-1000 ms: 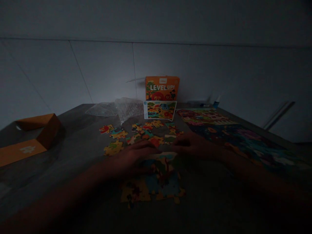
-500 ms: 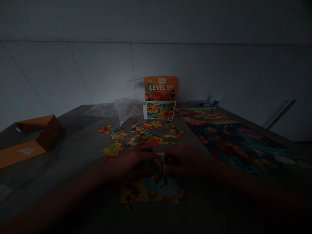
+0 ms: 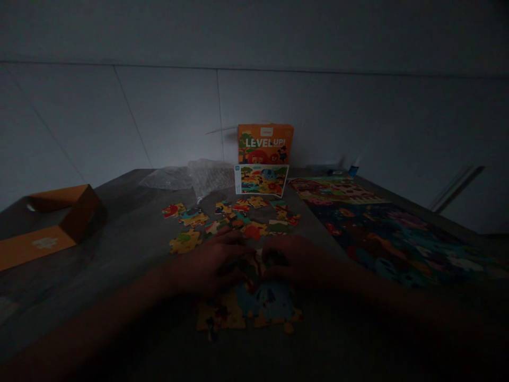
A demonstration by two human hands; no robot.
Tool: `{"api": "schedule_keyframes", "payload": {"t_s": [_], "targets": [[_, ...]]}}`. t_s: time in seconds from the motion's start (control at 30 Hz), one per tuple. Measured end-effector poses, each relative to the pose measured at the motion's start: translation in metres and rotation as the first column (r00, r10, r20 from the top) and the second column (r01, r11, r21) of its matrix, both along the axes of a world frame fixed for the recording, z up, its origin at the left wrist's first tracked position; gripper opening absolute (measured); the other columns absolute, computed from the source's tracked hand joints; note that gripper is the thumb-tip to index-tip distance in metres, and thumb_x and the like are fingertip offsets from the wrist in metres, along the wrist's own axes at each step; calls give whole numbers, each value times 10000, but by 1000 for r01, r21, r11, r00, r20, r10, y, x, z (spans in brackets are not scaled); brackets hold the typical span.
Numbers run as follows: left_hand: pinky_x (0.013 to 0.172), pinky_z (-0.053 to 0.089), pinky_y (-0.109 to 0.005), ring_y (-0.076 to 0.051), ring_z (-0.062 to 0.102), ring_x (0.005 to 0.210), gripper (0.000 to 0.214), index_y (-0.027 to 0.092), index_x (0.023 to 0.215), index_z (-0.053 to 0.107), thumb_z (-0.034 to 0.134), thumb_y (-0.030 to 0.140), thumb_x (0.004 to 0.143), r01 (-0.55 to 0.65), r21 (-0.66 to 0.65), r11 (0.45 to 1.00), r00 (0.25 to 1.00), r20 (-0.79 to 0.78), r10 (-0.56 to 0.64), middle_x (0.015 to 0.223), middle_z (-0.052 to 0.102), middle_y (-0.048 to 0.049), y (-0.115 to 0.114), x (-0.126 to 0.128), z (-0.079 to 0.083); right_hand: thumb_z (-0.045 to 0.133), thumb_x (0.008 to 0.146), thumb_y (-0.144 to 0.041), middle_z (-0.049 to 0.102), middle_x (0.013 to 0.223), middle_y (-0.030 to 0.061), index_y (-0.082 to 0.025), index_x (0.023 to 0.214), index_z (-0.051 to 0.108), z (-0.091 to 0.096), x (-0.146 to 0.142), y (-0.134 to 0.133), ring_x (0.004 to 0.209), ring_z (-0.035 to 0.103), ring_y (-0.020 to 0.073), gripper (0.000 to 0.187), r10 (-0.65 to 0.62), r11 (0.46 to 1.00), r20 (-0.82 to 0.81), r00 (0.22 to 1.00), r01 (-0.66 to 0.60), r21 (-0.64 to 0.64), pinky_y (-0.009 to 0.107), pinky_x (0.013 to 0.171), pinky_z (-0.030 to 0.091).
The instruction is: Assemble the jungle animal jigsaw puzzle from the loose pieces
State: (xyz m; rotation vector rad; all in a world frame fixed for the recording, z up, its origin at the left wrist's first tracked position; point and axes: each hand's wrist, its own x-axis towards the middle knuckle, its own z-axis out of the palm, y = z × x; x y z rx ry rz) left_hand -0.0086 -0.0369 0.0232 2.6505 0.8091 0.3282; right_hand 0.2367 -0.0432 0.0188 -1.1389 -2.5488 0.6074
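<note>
In the dim head view, my left hand (image 3: 217,262) and my right hand (image 3: 292,260) are close together over the table, fingers curled inward. A puzzle piece (image 3: 250,269) lies in the grip of my left fingers. My right fingers close on another puzzle piece (image 3: 274,258), largely covered by the hand. Just below is a joined puzzle section (image 3: 272,302) with a blue elephant on it; its upper edge is partly hidden by my hands. Beyond my hands lie several loose pieces, among them a yellow one (image 3: 185,241) and an orange one (image 3: 253,229).
An orange "LEVEL UP!" box (image 3: 265,144) stands by the wall, with a picture card (image 3: 261,179) leaning in front. Bubble wrap (image 3: 210,178) lies left of it. An open orange box part (image 3: 47,241) is at far left. Assembled puzzles (image 3: 382,233) cover the right side.
My right hand has shifted slightly left, narrowing the gap between my hands. The piece under it has come closer to the one at my left fingers. The view has shifted slightly.
</note>
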Motion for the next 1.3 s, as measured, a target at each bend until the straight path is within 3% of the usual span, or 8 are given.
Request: {"api": "schedule_keyframes", "payload": {"t_s": [0.17, 0.43, 0.63, 0.77, 0.9, 1.03, 1.17, 1.3], "targets": [[1009, 429, -422, -263, 522, 1113, 372, 235, 1234, 615, 584, 211, 865, 28, -3, 1000, 999, -20, -28, 1162, 572, -84, -2, -1, 7, 687, 851, -350, 669, 838, 32, -171, 885, 634, 1, -1, 0, 725, 597, 150, 190, -6, 1000, 39, 999, 6, 2, 227, 602, 373], [1001, 429, -464, -283, 526, 1133, 369, 233, 1215, 622, 626, 257, 846, -15, -2, 1000, 1000, -25, 15, 1170, 582, -90, -1, -2, 5, 682, 855, -346, 663, 879, 40, -170, 915, 616, 4, 0, -2, 749, 595, 158, 197, -25, 999, 75, 997, 28, -32, 231, 614, 383], [947, 460, -428, -269, 548, 1083, 318, 233, 1137, 641, 657, 330, 835, -86, -19, 996, 996, -26, 86, 1143, 569, -75, 0, -4, 4, 672, 858, -334, 666, 879, 37, -174, 900, 605, 2, 1, -1, 753, 597, 157, 179, -4, 1000, 47, 999, 5, -23, 233, 622, 397], [892, 470, -402, -266, 554, 1057, 281, 217, 1034, 629, 713, 355, 804, -136, -34, 990, 989, -55, 134, 1115, 569, -63, 2, -3, 2, 672, 845, -318, 660, 864, 32, -183, 930, 618, -1, 1, 0, 739, 587, 150, 168, -25, 1000, -13, 1000, 24, -3, 233, 627, 401], [847, 460, -360, -239, 566, 975, 292, 198, 871, 566, 768, 380, 763, -219, 5, 976, 975, -26, 219, 971, 598, -30, 4, 0, 1, 590, 897, -394, 642, 806, 25, -165, 974, 650, -4, 2, 5, 689, 556, 137, 249, -103, 993, -146, 984, 93, -73, 235, 593, 384], [874, 450, -354, -218, 569, 962, 217, 212, 830, 561, 712, 367, 824, -219, 18, 976, 975, 48, 218, 923, 605, -12, 5, 0, -2, 499, 938, -353, 619, 728, 10, -159, 775, 644, -8, 2, 11, 670, 537, 132, 292, -42, 998, -218, 975, 31, -51, 247, 602, 359], [915, 461, -359, -216, 571, 1031, 112, 229, 932, 579, 644, 304, 880, -170, 16, 985, 978, 128, 167, 1022, 615, -22, 5, -3, -6, 456, 945, -335, 605, 714, 12, -162, 754, 617, -10, 2, 13, 666, 541, 139, 303, -140, 990, -272, 952, 144, -5, 261, 613, 366], [964, 466, -384, -228, 558, 1128, 316, 268, 1226, 510, 568, 243, 916, -184, 21, 983, 968, 179, 177, 1176, 607, -41, 5, -4, -9, 469, 923, -316, 627, 749, 23, -167, 798, 630, -10, 2, 14, 699, 566, 153, 253, -164, 986, -314, 935, 164, -26, 266, 638, 396]]}}
